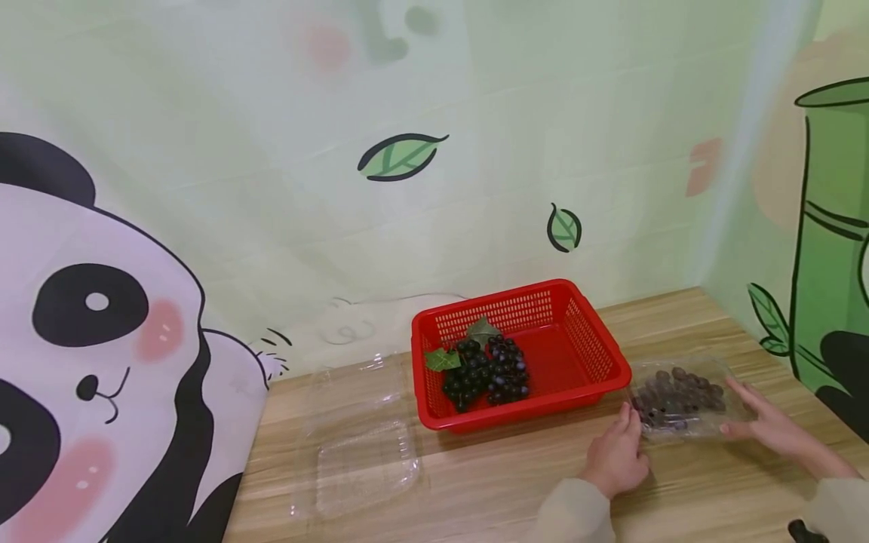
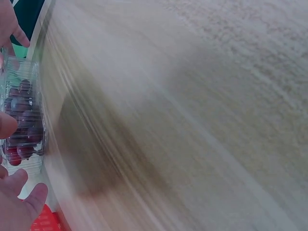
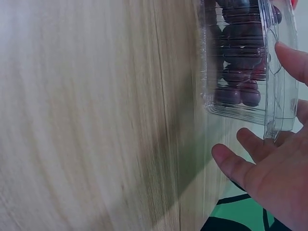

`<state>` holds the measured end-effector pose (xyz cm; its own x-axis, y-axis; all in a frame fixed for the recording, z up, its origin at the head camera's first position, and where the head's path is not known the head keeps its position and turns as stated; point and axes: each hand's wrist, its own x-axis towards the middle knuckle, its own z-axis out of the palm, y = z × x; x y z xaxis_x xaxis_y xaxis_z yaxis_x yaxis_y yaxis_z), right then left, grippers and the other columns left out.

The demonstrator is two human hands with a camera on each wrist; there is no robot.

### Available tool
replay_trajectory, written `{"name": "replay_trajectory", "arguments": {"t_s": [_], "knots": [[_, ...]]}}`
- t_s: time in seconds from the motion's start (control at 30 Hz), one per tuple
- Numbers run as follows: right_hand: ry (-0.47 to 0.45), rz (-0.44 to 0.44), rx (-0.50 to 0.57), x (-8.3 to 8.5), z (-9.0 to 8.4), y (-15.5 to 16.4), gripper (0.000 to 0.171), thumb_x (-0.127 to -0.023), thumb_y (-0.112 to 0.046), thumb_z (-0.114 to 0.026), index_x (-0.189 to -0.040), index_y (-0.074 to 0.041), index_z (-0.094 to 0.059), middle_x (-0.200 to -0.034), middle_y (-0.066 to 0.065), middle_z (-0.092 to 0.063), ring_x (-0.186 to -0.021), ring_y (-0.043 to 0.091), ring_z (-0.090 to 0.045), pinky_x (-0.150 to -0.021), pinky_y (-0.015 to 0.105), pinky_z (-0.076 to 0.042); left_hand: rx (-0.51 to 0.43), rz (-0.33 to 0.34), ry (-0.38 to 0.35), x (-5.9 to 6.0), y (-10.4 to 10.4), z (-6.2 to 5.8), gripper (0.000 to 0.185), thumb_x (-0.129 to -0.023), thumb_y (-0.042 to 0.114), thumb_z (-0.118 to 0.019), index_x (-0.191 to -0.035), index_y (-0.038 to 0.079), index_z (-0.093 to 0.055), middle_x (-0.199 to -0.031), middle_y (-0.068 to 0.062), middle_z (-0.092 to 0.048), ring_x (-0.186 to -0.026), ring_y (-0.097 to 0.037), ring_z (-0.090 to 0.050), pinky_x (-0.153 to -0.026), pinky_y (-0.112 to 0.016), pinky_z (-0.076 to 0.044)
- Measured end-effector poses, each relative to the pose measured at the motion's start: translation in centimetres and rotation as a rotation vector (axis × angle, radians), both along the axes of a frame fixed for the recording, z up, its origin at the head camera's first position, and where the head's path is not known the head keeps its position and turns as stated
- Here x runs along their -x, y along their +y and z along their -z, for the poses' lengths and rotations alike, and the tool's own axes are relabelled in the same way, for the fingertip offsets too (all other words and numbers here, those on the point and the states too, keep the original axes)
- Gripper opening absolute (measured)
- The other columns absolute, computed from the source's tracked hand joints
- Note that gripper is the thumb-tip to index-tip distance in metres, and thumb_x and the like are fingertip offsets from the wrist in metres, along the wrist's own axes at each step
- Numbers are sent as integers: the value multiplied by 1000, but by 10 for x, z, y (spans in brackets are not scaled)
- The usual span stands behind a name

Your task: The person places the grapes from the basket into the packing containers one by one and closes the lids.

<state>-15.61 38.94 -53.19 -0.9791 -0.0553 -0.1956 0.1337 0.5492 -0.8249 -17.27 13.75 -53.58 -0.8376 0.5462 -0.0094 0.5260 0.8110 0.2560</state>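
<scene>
Clear clamshell box of dark grapes (image 1: 681, 398) lies on the wooden tabletop (image 1: 516, 483), just beside the red basket (image 1: 597, 354) at its 3 o'clock. Left hand (image 1: 616, 452), fingers spread and nearly straight, touches the box's near-left corner, at its 8 o'clock. Right hand (image 1: 767, 422), fingers extended, rests against the box at 3 o'clock. Basket holds two dark grape bunches (image 1: 485, 371) with leaves. An empty clear box (image 1: 363, 445) lies open at the basket's 9 o'clock.

Both hands (image 1: 692, 445) lie open, fingers extended forward.
</scene>
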Motion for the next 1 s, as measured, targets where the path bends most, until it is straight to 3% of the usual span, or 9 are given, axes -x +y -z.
{"name": "replay_trajectory", "arguments": {"t_s": [0.23,0.4,0.57,1.0], "knots": [[1,5,2,3,-3,-3,92,-82,-23,-59,-138,-2,10,-132,39,23,-116,62,13,-84,73,-3,15,-2,3,6,2,0,61,-80,30,-55,-136,20,-34,-143,8,-30,-123,0,-37,-77,-18,-44],[11,6,16,5,-4,-2,92,-81,-21,-60,-137,0,9,-132,40,21,-116,61,14,-84,73,-2,24,-1,-43,7,3,-5,61,-81,31,-54,-137,21,-33,-143,8,-28,-125,0,-34,-84,-15,-41],[20,-8,11,11,-5,2,92,-79,-16,-61,-137,1,7,-134,40,15,-117,61,11,-84,73,-3,5,3,-85,6,4,-8,60,-82,31,-53,-137,20,-32,-144,6,-27,-126,-1,-33,-88,-15,-39],[-36,-57,-9,20,-11,7,94,-78,-17,-62,-138,1,8,-134,40,12,-116,62,8,-83,73,-7,-56,6,-113,1,4,-13,61,-80,28,-54,-137,17,-33,-145,3,-27,-125,-4,-35,-87,-18,-40]]}}
